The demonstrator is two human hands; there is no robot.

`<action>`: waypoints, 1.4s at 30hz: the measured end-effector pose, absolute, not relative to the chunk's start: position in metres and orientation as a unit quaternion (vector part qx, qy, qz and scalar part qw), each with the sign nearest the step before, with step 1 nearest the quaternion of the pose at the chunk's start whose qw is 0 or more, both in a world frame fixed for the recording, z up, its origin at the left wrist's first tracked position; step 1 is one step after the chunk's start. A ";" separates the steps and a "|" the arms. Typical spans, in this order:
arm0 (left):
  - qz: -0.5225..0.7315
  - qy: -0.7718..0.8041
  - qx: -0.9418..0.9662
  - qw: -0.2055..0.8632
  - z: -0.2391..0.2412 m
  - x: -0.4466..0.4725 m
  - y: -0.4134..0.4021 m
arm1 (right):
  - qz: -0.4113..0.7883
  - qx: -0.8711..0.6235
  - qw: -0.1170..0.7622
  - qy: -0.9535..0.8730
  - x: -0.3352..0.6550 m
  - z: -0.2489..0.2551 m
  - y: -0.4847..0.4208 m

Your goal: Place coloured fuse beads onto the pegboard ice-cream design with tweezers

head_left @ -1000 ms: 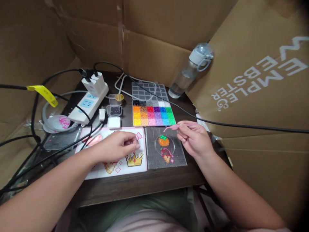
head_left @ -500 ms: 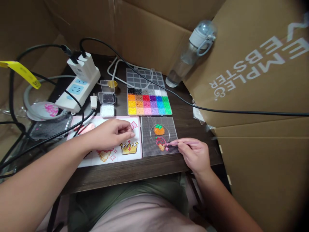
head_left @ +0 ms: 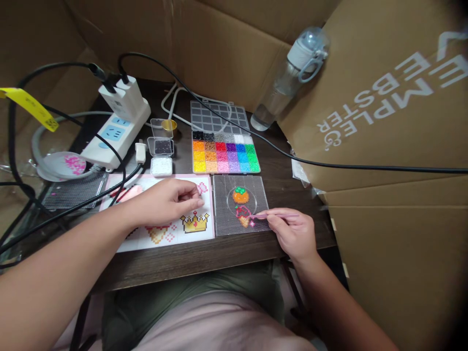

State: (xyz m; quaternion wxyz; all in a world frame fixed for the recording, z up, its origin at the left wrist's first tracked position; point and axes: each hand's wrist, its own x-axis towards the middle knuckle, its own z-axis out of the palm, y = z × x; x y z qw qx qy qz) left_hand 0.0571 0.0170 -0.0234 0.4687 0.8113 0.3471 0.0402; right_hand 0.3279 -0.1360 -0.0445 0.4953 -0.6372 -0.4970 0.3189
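My right hand (head_left: pixel 294 231) pinches a thin pink pair of tweezers (head_left: pixel 283 215), whose tip reaches the bead figure like an ice cream cone (head_left: pixel 244 219) on a clear pegboard (head_left: pixel 224 226). Above that figure sits an orange bead fruit with a green top (head_left: pixel 241 196). Whether the tweezers' tip grips a bead is too small to see. My left hand (head_left: pixel 179 197) rests on the printed pattern sheet (head_left: pixel 186 238), left of the pegboard. Its fingers are curled in, with no object visible in them. Just below lies a printed crown (head_left: pixel 195 223).
Behind the pegboard lies an open bead box (head_left: pixel 225 153) in many colours. Small clear boxes of white beads (head_left: pixel 161 166) and black beads (head_left: pixel 161 147) stand left of it. Cables cross from a power strip (head_left: pixel 113 134). A water bottle (head_left: pixel 283 87) leans near the cardboard wall (head_left: pixel 373 112).
The view has shifted very slightly. Both hands hold nearly the same poses, and the tweezers' tip stays at the cone figure.
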 end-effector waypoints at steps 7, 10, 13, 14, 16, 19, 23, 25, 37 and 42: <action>0.042 0.347 0.809 0.473 -0.024 0.058 0.017 | 0.312 -0.640 0.484 -0.510 0.329 -0.043 -0.136; 0.043 0.346 0.810 0.472 -0.023 0.058 0.017 | 0.311 -0.637 0.489 -0.509 0.330 -0.044 -0.136; 0.042 0.347 0.809 0.473 -0.023 0.058 0.017 | 0.308 -0.636 0.494 -0.507 0.330 -0.045 -0.137; 0.042 0.348 0.808 0.474 -0.023 0.058 0.017 | 0.307 -0.635 0.495 -0.507 0.330 -0.046 -0.137; 0.043 0.347 0.807 0.475 -0.023 0.058 0.017 | 0.303 -0.635 0.497 -0.508 0.330 -0.047 -0.137; 0.045 0.345 0.808 0.476 -0.023 0.058 0.017 | 0.302 -0.631 0.502 -0.509 0.331 -0.048 -0.137; 0.046 0.344 0.809 0.475 -0.023 0.058 0.017 | 0.309 -0.628 0.502 -0.508 0.331 -0.049 -0.137; 0.047 0.343 0.810 0.473 -0.023 0.058 0.017 | 0.309 -0.634 0.496 -0.507 0.331 -0.048 -0.137; 0.054 0.338 0.805 0.485 -0.026 0.055 0.016 | 0.315 -0.629 0.529 -0.475 0.339 -0.049 -0.133; 0.052 0.343 0.810 0.473 -0.025 0.055 0.017 | 0.298 -0.591 0.540 -0.521 0.342 -0.026 -0.097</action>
